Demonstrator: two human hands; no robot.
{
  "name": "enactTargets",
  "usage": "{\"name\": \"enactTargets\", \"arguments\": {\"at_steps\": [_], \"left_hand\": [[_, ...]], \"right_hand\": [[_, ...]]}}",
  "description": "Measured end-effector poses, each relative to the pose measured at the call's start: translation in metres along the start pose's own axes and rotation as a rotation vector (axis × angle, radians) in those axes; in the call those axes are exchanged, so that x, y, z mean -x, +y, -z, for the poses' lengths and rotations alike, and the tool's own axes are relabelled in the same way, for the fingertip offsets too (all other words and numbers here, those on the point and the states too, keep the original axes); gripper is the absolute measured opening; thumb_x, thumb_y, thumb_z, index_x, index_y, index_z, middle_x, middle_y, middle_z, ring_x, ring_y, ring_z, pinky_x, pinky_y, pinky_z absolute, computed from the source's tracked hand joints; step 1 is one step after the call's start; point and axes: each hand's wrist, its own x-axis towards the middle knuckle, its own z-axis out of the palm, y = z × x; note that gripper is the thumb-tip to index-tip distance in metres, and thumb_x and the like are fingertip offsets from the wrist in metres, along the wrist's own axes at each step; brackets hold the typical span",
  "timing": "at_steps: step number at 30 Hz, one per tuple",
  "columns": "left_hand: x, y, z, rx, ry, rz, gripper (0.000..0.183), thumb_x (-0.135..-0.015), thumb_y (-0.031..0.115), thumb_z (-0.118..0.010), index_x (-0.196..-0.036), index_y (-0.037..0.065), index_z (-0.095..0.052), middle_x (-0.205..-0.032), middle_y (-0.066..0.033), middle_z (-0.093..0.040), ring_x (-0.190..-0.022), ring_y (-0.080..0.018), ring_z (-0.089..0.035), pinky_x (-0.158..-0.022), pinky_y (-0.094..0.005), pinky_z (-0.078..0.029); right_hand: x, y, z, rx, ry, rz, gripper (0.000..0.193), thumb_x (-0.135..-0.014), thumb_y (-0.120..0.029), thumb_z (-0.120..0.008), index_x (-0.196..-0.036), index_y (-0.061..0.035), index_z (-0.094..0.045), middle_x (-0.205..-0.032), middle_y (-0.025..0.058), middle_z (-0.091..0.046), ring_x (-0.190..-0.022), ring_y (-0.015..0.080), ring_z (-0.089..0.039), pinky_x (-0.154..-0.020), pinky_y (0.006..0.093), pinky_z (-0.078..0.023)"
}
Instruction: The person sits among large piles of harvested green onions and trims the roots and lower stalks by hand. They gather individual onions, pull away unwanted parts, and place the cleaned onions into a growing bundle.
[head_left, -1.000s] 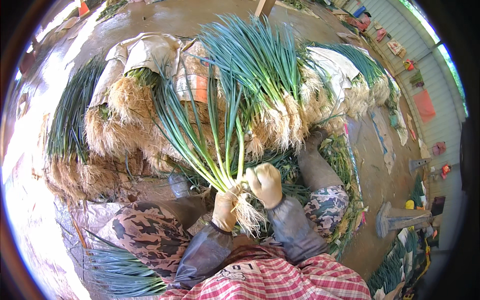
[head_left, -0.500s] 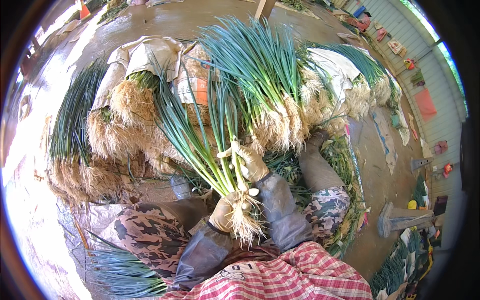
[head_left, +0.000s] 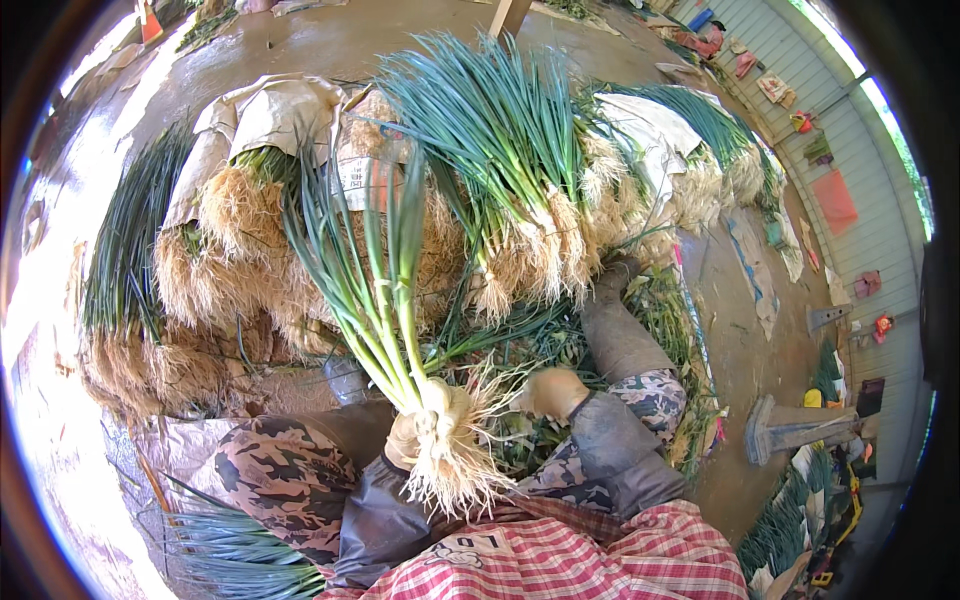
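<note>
My left hand (head_left: 402, 443), in a pale tan glove, is closed around the lower stems of a bunch of green onions (head_left: 385, 330). The bunch leans up and to the left, its green leaves away from me. Its white bulbs and stringy roots (head_left: 448, 460) hide most of that hand's fingers. To the right of the roots is my right hand (head_left: 553, 393), gloved as well and smeared by motion. Its fingers cannot be made out, nor whether anything is in them. Under it lie loose green leaves and trimmings (head_left: 535, 445) between my legs.
Large bundles of green onions (head_left: 490, 150) lie ahead, roots toward me, some under beige sacking (head_left: 285, 115). More onions (head_left: 245, 545) lie at my left. A clear plastic piece (head_left: 346, 380) sits by my left knee. A grey stand (head_left: 800, 430) is on the floor at right.
My right hand has come off the onion stems and moved right and down. The bunch has shifted slightly left, with its roots turned more into view.
</note>
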Motion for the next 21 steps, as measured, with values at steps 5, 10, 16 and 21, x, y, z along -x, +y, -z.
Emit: {"name": "enactTargets", "arguments": {"at_steps": [5, 10, 16, 21], "left_hand": [[-0.011, -0.007, -0.007, -0.252, 0.926, 0.028, 0.031, -0.088, 0.013, -0.060, -0.116, 0.002, -0.055, -0.100, -0.0109, -0.063, -0.082, -0.0261, -0.065, -0.066, -0.0395, -0.058], [-0.015, -0.014, 0.007, -0.325, 0.866, -0.016, 0.047, -0.086, 0.005, -0.061, -0.131, 0.001, -0.048, -0.104, -0.0070, -0.062, -0.084, -0.0152, -0.061, -0.069, -0.0285, -0.053], [0.002, -0.020, 0.016, -0.404, 1.010, 0.048, 0.029, -0.085, 0.001, -0.060, -0.114, -0.002, -0.056, -0.092, -0.0093, -0.064, -0.074, -0.0167, -0.064, -0.063, -0.0265, -0.053], [-0.009, -0.031, 0.004, -0.598, 1.052, 0.101, 0.016, -0.083, -0.001, -0.063, -0.098, -0.002, -0.061, -0.078, -0.0059, -0.063, -0.062, -0.0122, -0.058, -0.054, -0.0228, -0.046]], "right_hand": [[-0.079, 0.000, 0.097, -0.286, 0.685, -0.402, 0.040, -0.093, -0.047, -0.050, -0.073, -0.0133, -0.058, -0.057, 0.0017, -0.050, -0.046, 0.0108, -0.044, -0.046, 0.0321, -0.039], [-0.124, 0.008, 0.078, -0.751, 0.487, -0.330, 0.038, -0.094, -0.044, -0.049, -0.106, -0.0116, -0.066, -0.086, 0.0070, -0.069, -0.069, 0.0118, -0.063, -0.059, 0.0285, -0.050], [-0.059, -0.051, 0.008, -1.395, 0.335, 0.479, 0.039, -0.097, -0.034, -0.050, -0.122, -0.0053, -0.059, -0.102, 0.0070, -0.067, -0.097, 0.0137, -0.059, -0.088, 0.0280, -0.046], [-0.066, -0.066, 0.063, -1.635, 0.232, 0.151, 0.048, -0.094, -0.045, -0.053, -0.114, -0.0022, -0.062, -0.088, 0.0032, -0.065, -0.079, 0.0080, -0.054, -0.071, 0.0230, -0.045]]}}
